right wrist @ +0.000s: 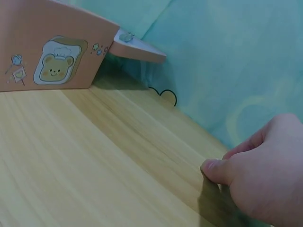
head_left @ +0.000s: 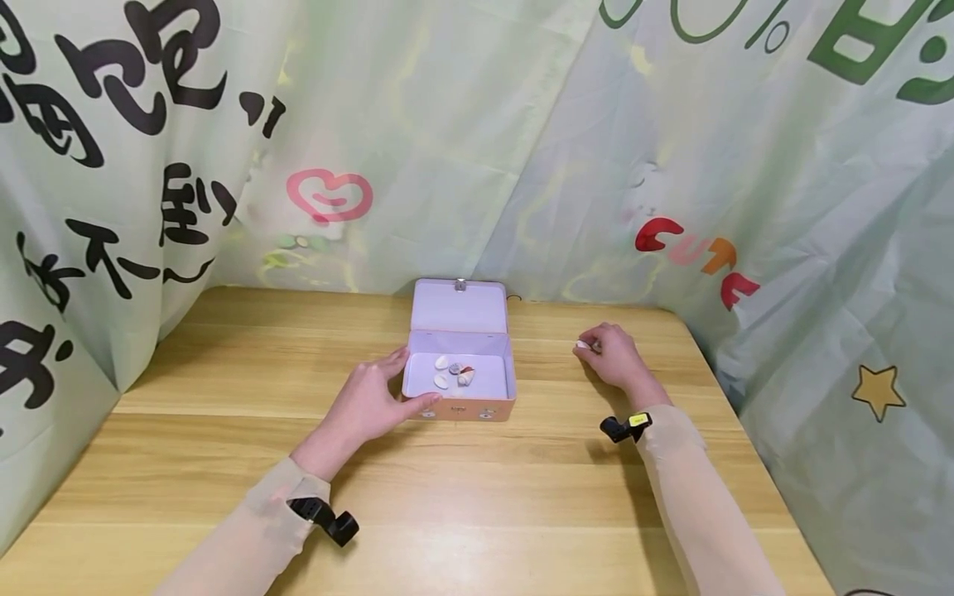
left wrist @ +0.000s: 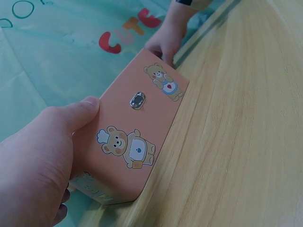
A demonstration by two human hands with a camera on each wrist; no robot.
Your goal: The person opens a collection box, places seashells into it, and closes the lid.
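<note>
On wooden table (head_left: 477,497), before printed curtain (head_left: 462,149): orange-pink box (head_left: 455,410), bear pictures (left wrist: 135,146) on front, lid (head_left: 458,309) raised, small pale pieces (head_left: 441,382) inside. With left hand (head_left: 365,401): gripping box at left side, thumb on upper front edge, fingers bent along side wall. With right hand (head_left: 617,358): pinching small white piece (head_left: 582,344), thumb and fingertips nearly together; held right of box, well apart. Cannot tell exact kind of piece.

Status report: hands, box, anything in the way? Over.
Left hand grips bear-print box at front-left corner. Right hand pinches small white piece, right of box. Lid open, not blocking.
</note>
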